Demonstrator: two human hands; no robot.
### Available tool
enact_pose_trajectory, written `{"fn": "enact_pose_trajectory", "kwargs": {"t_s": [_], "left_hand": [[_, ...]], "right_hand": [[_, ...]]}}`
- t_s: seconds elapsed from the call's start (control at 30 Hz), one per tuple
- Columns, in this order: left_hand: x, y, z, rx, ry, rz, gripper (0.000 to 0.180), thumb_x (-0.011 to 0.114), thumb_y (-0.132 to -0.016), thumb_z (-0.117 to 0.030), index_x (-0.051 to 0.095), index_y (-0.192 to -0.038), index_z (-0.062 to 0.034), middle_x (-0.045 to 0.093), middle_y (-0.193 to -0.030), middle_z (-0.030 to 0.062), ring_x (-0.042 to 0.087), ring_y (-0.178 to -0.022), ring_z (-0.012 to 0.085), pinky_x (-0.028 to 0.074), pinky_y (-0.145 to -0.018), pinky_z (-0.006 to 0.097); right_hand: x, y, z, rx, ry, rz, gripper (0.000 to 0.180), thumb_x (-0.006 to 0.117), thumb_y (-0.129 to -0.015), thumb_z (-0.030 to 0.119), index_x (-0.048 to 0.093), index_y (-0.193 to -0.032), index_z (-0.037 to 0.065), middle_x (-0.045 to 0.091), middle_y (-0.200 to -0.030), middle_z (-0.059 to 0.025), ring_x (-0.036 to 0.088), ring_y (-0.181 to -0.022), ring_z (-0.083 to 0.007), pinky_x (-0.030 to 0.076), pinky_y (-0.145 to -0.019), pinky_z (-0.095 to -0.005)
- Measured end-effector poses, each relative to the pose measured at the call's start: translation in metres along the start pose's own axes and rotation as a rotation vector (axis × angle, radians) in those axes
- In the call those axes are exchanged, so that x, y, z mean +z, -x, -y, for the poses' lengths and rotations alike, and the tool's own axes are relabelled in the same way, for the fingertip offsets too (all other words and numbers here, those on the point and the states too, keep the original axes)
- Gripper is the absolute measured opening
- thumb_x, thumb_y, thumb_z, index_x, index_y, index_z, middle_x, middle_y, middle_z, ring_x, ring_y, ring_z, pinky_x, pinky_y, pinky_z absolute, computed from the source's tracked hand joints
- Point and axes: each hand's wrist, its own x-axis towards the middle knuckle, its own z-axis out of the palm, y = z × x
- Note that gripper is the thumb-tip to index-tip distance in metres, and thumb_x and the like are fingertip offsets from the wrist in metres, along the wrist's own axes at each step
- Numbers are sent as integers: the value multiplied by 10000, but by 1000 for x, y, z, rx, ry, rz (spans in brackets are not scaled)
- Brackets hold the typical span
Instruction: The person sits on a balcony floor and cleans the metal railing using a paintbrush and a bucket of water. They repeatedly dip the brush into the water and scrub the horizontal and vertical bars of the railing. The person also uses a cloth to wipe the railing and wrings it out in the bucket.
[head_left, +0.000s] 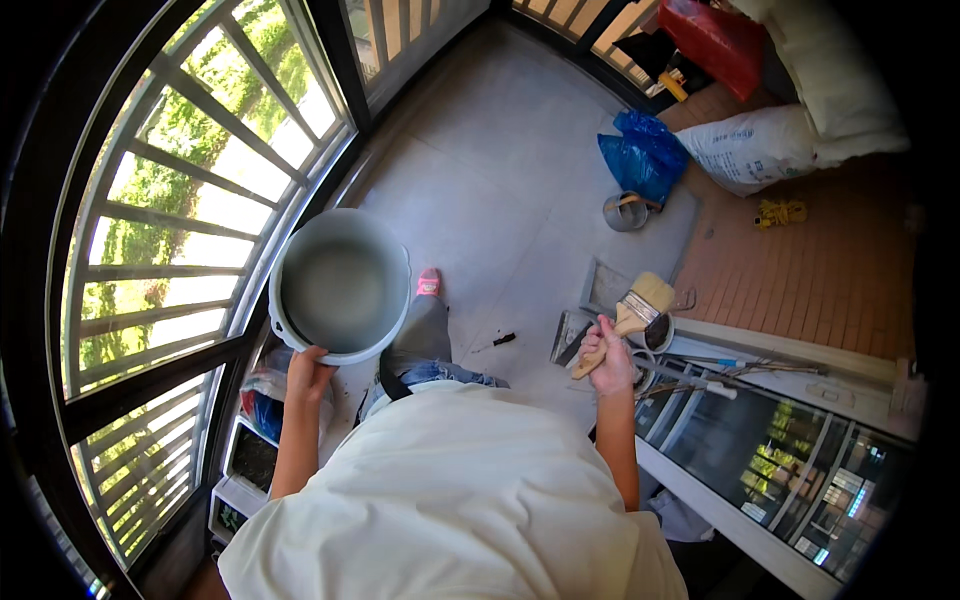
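Note:
My left hand (pixel 308 376) is closed on the near rim of a round, light grey plastic bucket (pixel 398 310). The bucket's mouth tilts up toward me, beside the barred window, and its inside looks grey-green; whether it holds liquid I cannot tell. Out to the right, my right hand (pixel 612 370) grips the wooden handle of a wide, flat paintbrush (pixel 640 303) whose pale bristles point up and away from me. Under that hand lie a dark-bladed, flat tool (pixel 570 338) and a pot (pixel 655 332), both partly hidden.
A small grey pail (pixel 625 212) stands near a blue plastic bag (pixel 643 155) and a white sack (pixel 750 150). Yellow cord (pixel 780 212) lies on the brown tiles. Planters (pixel 252 458) stand at lower left. A black-handled tool (pixel 503 340) lies on the grey floor (pixel 480 150).

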Motion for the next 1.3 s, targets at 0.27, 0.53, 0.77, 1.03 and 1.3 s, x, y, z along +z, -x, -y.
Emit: {"fn": "enact_pose_trajectory", "kwargs": {"t_s": [0.27,0.53,0.77,1.03,1.3], "left_hand": [[181,-79,-42,-4,-133,122,449,444,-722,92,451,-1158,-11,538,-1084,159,557,-1007,336,480,-847,521],[367,-132,-5,-68,-37,107,404,448,-752,77,447,-1155,49,530,-1141,186,553,-1032,348,456,-898,513],[481,-157,33,-57,101,49,411,445,-759,99,447,-1165,37,530,-1128,191,561,-1019,348,477,-869,522],[569,-201,26,-45,118,39,410,457,-757,98,443,-1160,24,541,-1087,184,586,-957,340,521,-802,482],[622,-236,-26,10,-36,12,382,474,-747,85,470,-1125,25,561,-1042,164,594,-953,310,520,-809,437]], "right_hand": [[140,-112,90,2,326,210,285,556,-897,207,538,-1140,59,516,-682,-11,445,-502,-87,361,-457,-225],[277,-221,159,129,530,469,466,564,-897,304,375,-1278,113,557,-1060,-75,572,-907,-153,520,-684,-320],[309,-320,238,131,714,626,501,585,-874,109,362,-1323,120,509,-1173,-35,512,-1061,-178,456,-887,-356],[348,-387,298,185,708,590,536,639,-790,6,425,-1278,63,531,-1167,-39,521,-1052,-177,428,-906,-314],[397,-418,318,115,745,452,350,653,-711,-37,554,-1042,24,594,-948,-57,589,-848,-200,491,-753,-320]]}}
